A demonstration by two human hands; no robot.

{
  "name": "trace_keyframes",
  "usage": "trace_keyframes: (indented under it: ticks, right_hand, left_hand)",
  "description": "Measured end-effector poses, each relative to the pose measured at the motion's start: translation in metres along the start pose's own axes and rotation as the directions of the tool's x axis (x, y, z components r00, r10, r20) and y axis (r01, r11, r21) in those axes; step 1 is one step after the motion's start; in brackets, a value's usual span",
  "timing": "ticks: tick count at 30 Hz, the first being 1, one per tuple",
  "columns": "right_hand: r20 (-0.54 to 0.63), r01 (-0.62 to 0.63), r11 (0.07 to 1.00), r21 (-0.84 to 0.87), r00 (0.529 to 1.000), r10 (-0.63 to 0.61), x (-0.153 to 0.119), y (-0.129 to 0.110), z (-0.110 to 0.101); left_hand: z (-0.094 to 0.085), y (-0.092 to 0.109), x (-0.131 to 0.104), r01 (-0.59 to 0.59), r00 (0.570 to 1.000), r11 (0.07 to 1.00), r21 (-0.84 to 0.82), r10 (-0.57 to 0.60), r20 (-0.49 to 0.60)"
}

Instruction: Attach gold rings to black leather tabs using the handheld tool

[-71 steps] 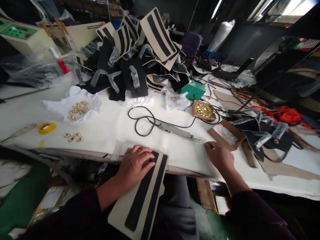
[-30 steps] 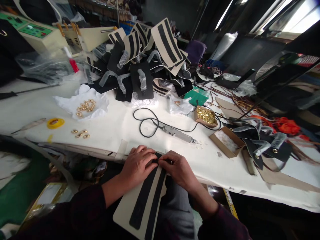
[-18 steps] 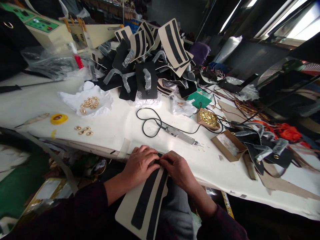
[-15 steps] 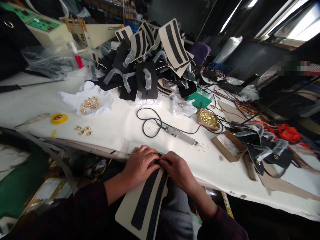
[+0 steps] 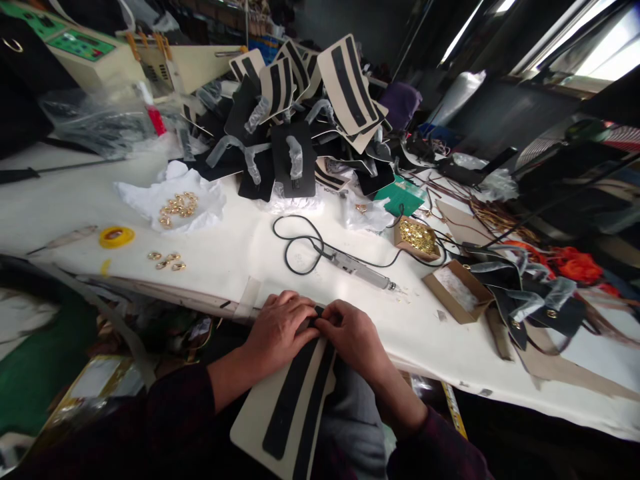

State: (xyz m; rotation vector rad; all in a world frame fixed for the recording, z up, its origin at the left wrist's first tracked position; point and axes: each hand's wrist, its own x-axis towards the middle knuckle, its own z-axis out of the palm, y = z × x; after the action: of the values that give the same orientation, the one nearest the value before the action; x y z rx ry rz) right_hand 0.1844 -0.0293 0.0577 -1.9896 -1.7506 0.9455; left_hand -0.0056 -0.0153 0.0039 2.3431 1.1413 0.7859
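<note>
Beige panel with black strips (image 5: 285,407) resting on the lap against the bench (image 5: 225,253) edge. Left hand (image 5: 280,330) pressing its top flat, fingers curled; right hand (image 5: 353,337), back from the small parts, pinching the top end. Beyond, electric screwdriver (image 5: 357,267) lying idle.

A long white worktable (image 5: 60,200) crosses a dim workshop, with bright windows (image 5: 595,40) at upper right.
</note>
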Motion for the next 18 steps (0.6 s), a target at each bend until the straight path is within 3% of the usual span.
trace_keyframes:
  ticks: [7, 13, 18]
  right_hand:
    - [0.059, -0.035, 0.997, 0.064, 0.998, 0.031, 0.010, 0.002, -0.004]
    - [0.222, -0.030, 1.000, 0.010, 0.975, 0.027, 0.028, -0.004, -0.014]
    - [0.179, -0.019, 0.999, 0.035, 0.984, 0.012, 0.022, -0.001, -0.012]
  left_hand:
    - [0.001, 0.000, 0.000, -0.005, 1.000, 1.000, 0.007, 0.005, 0.002]
    - [0.000, -0.001, 0.001, -0.012, 1.000, 1.000, 0.018, 0.012, 0.002]
    - [0.002, 0.000, 0.001, -0.019, 1.000, 1.000, 0.020, 0.019, -0.023]
